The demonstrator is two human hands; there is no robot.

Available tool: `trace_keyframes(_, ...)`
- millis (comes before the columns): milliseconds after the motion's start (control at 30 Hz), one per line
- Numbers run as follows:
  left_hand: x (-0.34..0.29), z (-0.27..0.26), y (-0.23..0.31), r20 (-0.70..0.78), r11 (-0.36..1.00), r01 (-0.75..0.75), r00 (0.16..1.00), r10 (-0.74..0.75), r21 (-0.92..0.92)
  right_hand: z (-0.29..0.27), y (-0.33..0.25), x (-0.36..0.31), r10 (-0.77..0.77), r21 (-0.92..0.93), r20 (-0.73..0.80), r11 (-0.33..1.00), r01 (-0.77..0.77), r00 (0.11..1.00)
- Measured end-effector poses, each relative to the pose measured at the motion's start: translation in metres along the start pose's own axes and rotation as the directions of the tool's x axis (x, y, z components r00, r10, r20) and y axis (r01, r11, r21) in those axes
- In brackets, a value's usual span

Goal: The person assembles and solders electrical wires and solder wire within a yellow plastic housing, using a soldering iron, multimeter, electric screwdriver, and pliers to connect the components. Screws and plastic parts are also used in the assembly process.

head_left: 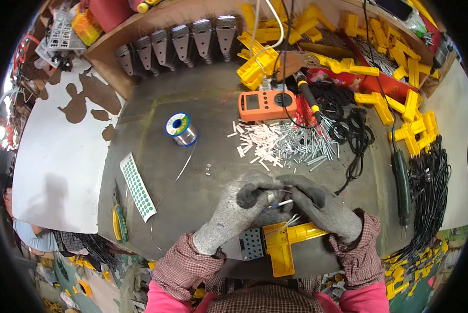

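Both my hands wear grey work gloves and meet close together above the near part of the table. My left hand (244, 198) is closed in a pinch on thin wires, and a white sleeve (282, 204) with a bit of blue shows just below the fingertips. From the other side my right hand (322, 206) pinches the wires too; the fingers partly hide them. Beneath the hands lies a yellow plastic housing (280, 253) with an arm to the right. White wire ends (291, 221) stick up beside it. A dark perforated metal plate (253, 244) adjoins its left side.
A solder spool (186, 134), a sheet of green round stickers (138, 187) and pliers (119, 216) are at left. Ahead lie an orange soldering station (267, 105) and a pile of small tubes (265, 141). A green-handled soldering iron (402, 188) and black cables (429, 193) are right.
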State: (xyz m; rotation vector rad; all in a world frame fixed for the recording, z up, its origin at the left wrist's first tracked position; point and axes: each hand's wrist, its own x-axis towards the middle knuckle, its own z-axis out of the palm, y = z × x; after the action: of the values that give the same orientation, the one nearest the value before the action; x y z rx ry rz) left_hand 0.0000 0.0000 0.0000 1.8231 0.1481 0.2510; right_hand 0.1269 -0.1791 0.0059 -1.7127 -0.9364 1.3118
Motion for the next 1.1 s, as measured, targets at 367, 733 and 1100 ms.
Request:
trace_keyframes(367,-0.001,0.011,0.018,0.048,0.894,0.166,0.986,-0.160,-0.417,0.003,-0.015,-0.016,-0.161,-0.089,-0.199,0.985,0.146,0.967)
trace_keyframes(733,0.003,-0.017,-0.007,-0.145,0.954,0.157,0.969,-0.198,-0.254,0.016,-0.012,-0.004,-0.137,0.168,-0.456,0.957,0.236,0.880)
trace_keyframes(1100,-0.027,-0.107,0.037,0.457,0.793,0.321,0.680,-0.574,0.517,-0.035,0.037,-0.011,-0.118,0.280,-0.639,0.885,0.373,0.760)
